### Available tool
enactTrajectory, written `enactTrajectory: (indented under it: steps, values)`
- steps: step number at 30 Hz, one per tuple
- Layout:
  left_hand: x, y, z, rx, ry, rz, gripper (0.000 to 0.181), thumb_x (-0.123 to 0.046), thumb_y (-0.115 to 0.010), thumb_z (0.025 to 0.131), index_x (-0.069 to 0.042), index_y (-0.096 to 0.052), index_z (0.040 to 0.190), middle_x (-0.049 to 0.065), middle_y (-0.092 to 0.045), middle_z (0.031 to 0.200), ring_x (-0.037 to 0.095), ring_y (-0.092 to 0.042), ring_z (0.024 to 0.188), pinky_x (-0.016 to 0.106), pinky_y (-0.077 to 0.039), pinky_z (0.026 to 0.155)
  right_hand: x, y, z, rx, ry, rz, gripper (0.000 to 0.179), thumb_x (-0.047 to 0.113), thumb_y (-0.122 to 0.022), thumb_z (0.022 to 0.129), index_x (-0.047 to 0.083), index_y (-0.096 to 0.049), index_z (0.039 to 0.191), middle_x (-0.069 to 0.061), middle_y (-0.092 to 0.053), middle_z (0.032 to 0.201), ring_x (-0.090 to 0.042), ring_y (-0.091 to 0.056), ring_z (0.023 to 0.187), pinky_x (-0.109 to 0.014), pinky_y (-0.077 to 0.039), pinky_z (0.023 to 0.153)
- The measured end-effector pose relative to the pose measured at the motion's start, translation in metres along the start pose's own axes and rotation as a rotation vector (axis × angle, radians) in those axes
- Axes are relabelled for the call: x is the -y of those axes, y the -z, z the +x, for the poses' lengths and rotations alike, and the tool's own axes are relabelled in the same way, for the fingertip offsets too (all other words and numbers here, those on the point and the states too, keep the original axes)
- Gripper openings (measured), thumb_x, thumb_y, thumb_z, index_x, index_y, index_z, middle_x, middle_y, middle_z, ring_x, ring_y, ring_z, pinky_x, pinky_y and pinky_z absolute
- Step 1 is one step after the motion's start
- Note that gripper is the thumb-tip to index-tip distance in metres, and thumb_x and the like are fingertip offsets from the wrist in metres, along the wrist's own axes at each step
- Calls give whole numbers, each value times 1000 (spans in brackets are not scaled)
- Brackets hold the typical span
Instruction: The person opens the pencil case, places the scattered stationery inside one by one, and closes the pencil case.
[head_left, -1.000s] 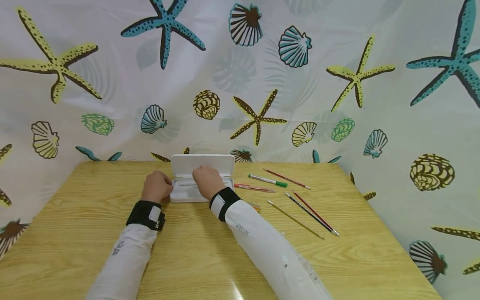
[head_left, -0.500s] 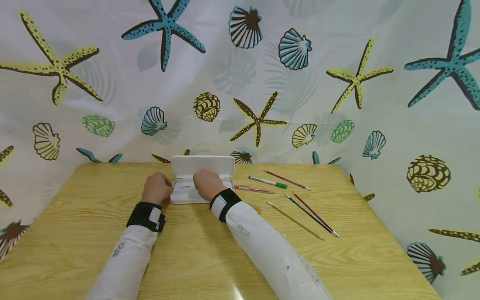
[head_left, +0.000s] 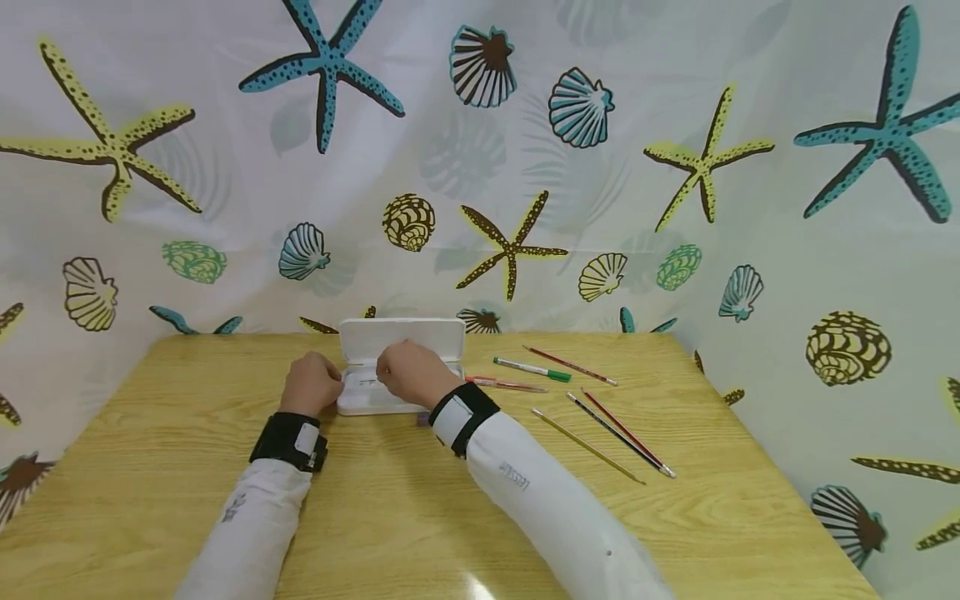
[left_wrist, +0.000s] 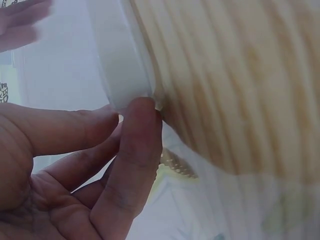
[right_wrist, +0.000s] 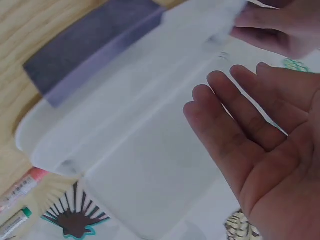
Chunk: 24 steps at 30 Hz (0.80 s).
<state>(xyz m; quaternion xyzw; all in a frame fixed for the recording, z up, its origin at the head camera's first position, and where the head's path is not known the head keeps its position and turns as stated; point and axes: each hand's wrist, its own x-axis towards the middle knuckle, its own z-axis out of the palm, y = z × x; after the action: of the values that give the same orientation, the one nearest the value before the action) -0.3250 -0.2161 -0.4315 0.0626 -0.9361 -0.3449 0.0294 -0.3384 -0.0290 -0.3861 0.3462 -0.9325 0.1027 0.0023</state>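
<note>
A white pencil case [head_left: 375,407] lies on the table with its lid [head_left: 356,337] raised at the back. My left hand [head_left: 309,385] pinches the case's left end; in the left wrist view, thumb and forefinger [left_wrist: 137,135] meet at its corner. Over the case is my right hand [head_left: 412,373], which hides part of the inside. The right wrist view shows its fingers [right_wrist: 215,117] loosely extended, holding nothing. A dark purple block [right_wrist: 95,50] sits along the front side of the case, mostly behind the right wrist in the head view.
Right of the case lie a red pen [head_left: 506,384], a green-capped marker [head_left: 532,368], a red pencil [head_left: 570,365], a yellow pencil [head_left: 588,446], a dark pencil [head_left: 618,433] and another red pencil [head_left: 626,429]. A shell-patterned cloth [head_left: 517,150] hangs behind the table.
My right hand has shifted slightly and its wrist turned, so the purple block shows below the case. The forearm now covers an orange-yellow thing seen earlier. The left hand keeps its place.
</note>
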Motion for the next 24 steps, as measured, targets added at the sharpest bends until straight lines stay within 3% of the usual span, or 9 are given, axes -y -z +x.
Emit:
enactTrajectory:
  steps: [5, 14, 24]
  values:
    - [2, 2, 0, -4, -3, 0, 18, -2, -67, 85, 12, -74, 94, 24, -70, 87, 32, -63, 73, 37, -52, 60, 9, 19, -15, -42, 77, 59, 21, 18, -62, 104, 12, -80, 112, 1, -77, 108, -10, -69, 97, -23, -52, 85]
    - [1, -1, -2, -5, -27, 6, 20, -1, -67, 83, 12, -75, 95, 27, -72, 92, 34, -64, 76, 39, -54, 63, 17, 49, -57, -129, 109, 211, 21, 19, -64, 103, 11, -79, 116, 0, -76, 108, -12, -69, 99, -23, -52, 86]
    - [2, -2, -2, -17, -15, 4, 22, -2, -65, 83, 12, -75, 96, 26, -71, 92, 34, -64, 76, 38, -53, 62, 2, 68, -102, -187, 118, 344, 21, 15, -64, 103, 9, -77, 118, -2, -74, 109, -14, -68, 100, -30, -55, 90]
